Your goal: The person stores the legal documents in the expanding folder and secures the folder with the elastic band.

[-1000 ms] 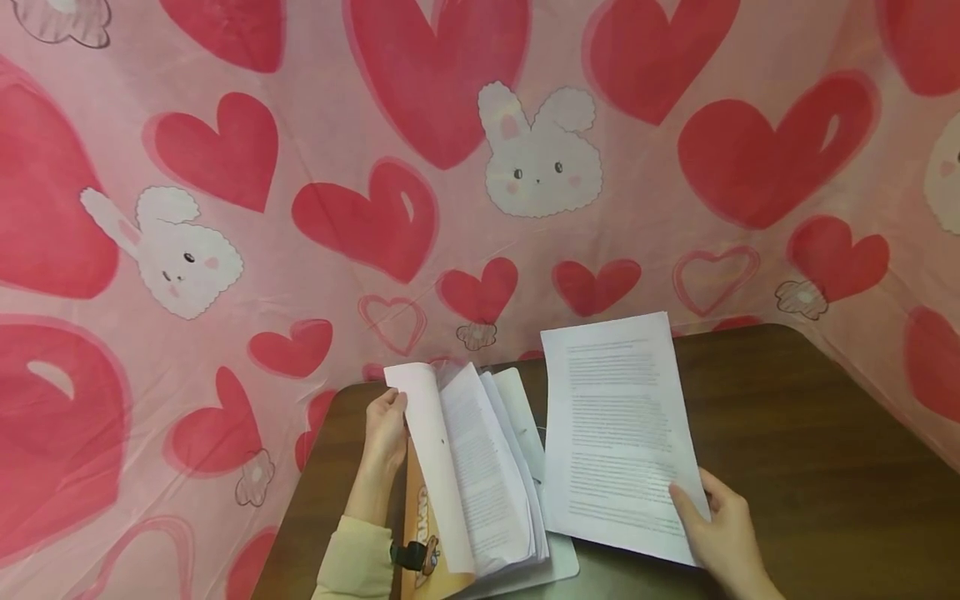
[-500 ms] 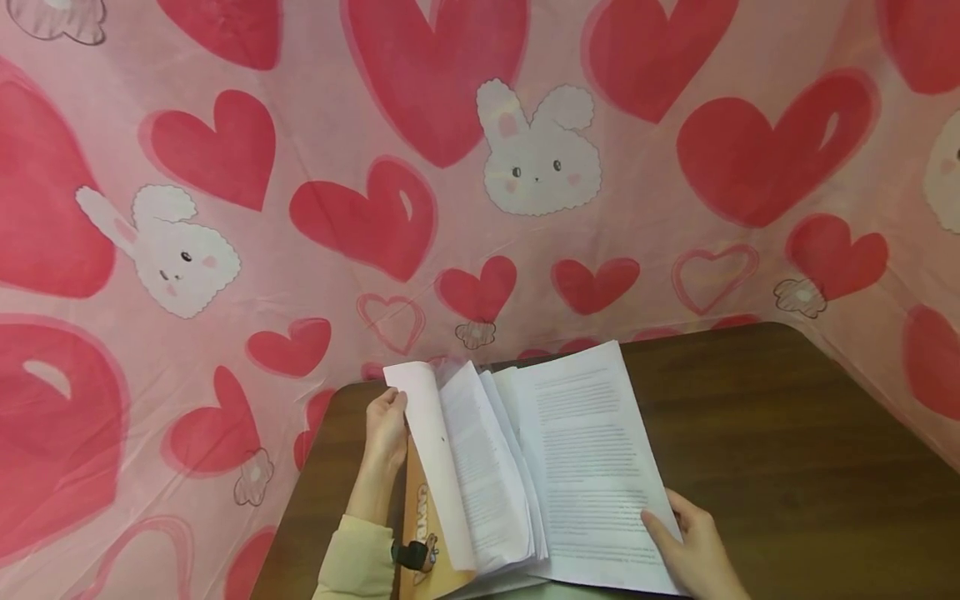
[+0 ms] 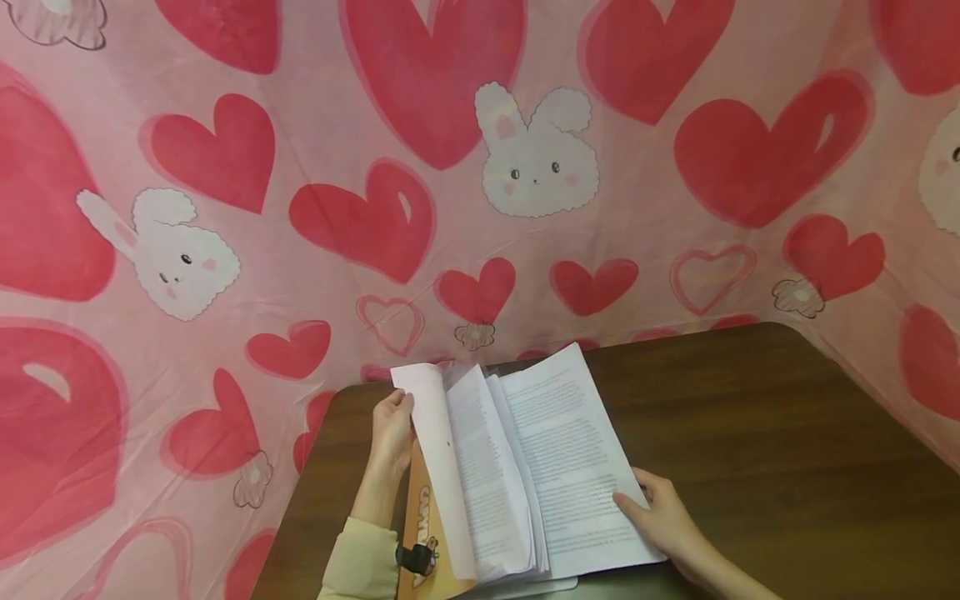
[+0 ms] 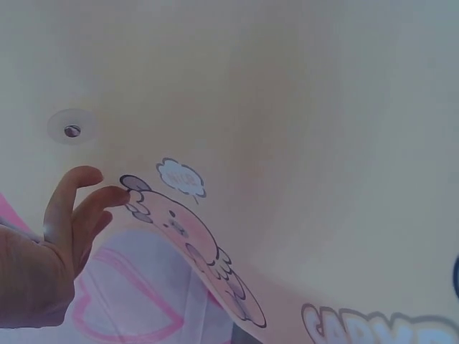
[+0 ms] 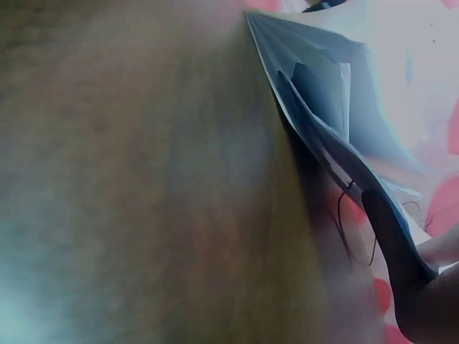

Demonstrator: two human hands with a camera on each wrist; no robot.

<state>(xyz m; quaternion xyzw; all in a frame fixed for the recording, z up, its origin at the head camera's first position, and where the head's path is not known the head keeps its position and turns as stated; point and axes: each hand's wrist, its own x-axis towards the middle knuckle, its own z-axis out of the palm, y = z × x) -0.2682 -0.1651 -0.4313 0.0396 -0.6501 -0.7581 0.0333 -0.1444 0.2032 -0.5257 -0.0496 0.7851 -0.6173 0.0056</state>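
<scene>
My left hand point(image 3: 392, 429) grips the far left edge of a folder's cover point(image 3: 432, 475), which is lifted and curls over. In the left wrist view, the fingers bend at the edge of the cover point(image 4: 287, 158), beside a printed cartoon animal and a snap button. Inside the folder stand printed papers point(image 3: 487, 500), leaning with their edges fanned. My right hand point(image 3: 663, 512) pinches the lower right edge of a printed sheet point(image 3: 573, 467), thumb on the text side. That sheet lies against the folder's right half; whether more sheets are under it cannot be told.
The folder rests on a dark wooden table point(image 3: 787, 467), with bare wood to its right. A pink cloth point(image 3: 637, 167) with hearts and rabbits hangs behind and at the sides. In the right wrist view a thin dark cord point(image 5: 340, 222) hangs by the papers.
My right hand has brought the printed sheet left and down, from apart on the right to against the folder's other papers. The left hand keeps its grip on the cover, almost still.
</scene>
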